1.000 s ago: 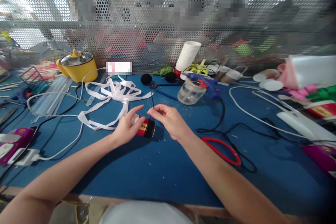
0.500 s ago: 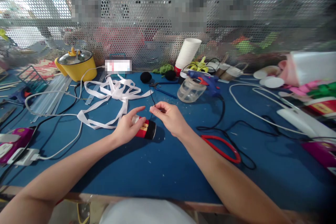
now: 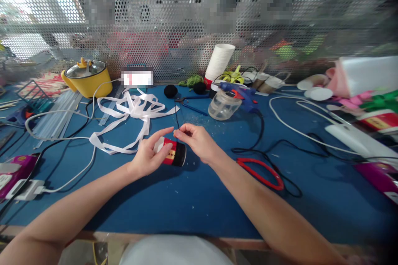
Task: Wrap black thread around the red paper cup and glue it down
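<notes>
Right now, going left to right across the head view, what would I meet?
Yellow pot, left hand, red-and-black cup, right hand, clear plastic jar, red loop, long white object.

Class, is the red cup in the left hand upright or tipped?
Tipped: the red cup lies sideways in the left hand, its black end facing right.

Smooth paper cup [image 3: 173, 154], matt yarn [image 3: 180, 155], satiny ribbon [image 3: 137, 110], translucent plastic jar [image 3: 221, 109], metal screen [image 3: 178, 56]

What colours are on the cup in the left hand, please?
The cup is red, white, black and gold, clearest in the head view.
</notes>
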`<state>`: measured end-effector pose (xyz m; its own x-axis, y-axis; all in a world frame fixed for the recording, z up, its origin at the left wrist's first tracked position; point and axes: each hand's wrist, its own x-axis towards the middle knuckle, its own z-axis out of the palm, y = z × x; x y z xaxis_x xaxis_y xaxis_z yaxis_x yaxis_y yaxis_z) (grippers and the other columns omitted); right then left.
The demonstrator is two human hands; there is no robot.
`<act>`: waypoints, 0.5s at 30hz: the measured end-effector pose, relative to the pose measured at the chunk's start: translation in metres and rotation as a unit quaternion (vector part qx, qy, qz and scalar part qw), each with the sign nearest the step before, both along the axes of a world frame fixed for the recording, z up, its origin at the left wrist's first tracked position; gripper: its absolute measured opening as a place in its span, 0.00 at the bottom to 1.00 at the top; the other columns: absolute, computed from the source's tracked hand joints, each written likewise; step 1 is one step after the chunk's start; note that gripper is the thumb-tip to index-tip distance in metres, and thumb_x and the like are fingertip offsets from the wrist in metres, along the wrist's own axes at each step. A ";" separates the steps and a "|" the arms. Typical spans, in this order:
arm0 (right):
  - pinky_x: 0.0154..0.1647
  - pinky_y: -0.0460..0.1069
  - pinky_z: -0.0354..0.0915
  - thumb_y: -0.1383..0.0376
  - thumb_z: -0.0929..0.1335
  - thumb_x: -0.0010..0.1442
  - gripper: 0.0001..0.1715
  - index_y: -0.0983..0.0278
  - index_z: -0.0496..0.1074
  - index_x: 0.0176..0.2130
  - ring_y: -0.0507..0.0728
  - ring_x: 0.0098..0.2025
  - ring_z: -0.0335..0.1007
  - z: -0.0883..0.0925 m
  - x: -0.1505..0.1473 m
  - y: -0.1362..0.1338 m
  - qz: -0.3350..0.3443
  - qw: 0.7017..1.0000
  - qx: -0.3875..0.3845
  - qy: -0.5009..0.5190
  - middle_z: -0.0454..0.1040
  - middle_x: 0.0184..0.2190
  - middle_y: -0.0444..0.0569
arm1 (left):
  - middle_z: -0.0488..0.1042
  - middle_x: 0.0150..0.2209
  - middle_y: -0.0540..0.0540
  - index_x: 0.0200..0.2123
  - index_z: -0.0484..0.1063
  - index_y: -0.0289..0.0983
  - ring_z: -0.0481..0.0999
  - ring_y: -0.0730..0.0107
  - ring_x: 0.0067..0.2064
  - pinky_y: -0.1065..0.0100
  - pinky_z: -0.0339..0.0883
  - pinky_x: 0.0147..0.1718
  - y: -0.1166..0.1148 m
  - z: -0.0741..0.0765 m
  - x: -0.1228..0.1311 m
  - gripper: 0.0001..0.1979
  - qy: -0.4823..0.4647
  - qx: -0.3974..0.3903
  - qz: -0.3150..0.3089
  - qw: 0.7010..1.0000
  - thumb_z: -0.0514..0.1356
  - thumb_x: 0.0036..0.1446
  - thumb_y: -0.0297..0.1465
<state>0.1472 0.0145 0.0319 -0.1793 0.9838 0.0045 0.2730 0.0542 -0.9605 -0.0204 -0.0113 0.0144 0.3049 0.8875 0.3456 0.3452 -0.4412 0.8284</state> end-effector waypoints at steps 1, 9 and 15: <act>0.28 0.47 0.56 0.49 0.68 0.48 0.20 0.63 0.65 0.23 0.50 0.24 0.58 0.000 0.000 0.000 0.000 1.000 -0.004 0.003 0.65 0.20 0.41 | 0.68 0.21 0.52 0.52 0.65 0.34 0.65 0.76 0.22 0.75 0.63 0.24 0.000 0.000 -0.001 0.20 0.004 0.008 0.002 1.000 0.53 0.57 0.34; 0.22 0.46 0.52 0.47 0.69 0.45 0.23 0.63 0.64 0.23 0.49 0.21 0.54 0.000 -0.003 -0.003 0.013 0.999 -0.040 0.024 0.62 0.19 0.40 | 0.66 0.18 0.54 0.50 0.66 0.32 0.59 0.80 0.18 0.77 0.58 0.17 -0.002 0.002 -0.002 0.19 0.000 0.059 0.000 0.998 0.54 0.57 0.34; 0.21 0.45 0.50 0.47 0.69 0.45 0.23 0.63 0.63 0.22 0.49 0.20 0.53 -0.001 -0.003 -0.003 0.013 0.998 -0.048 0.023 0.61 0.18 0.39 | 0.63 0.18 0.55 0.50 0.67 0.31 0.56 0.81 0.18 0.78 0.55 0.17 -0.001 0.000 -0.001 0.18 -0.029 0.057 -0.009 0.998 0.55 0.57 0.32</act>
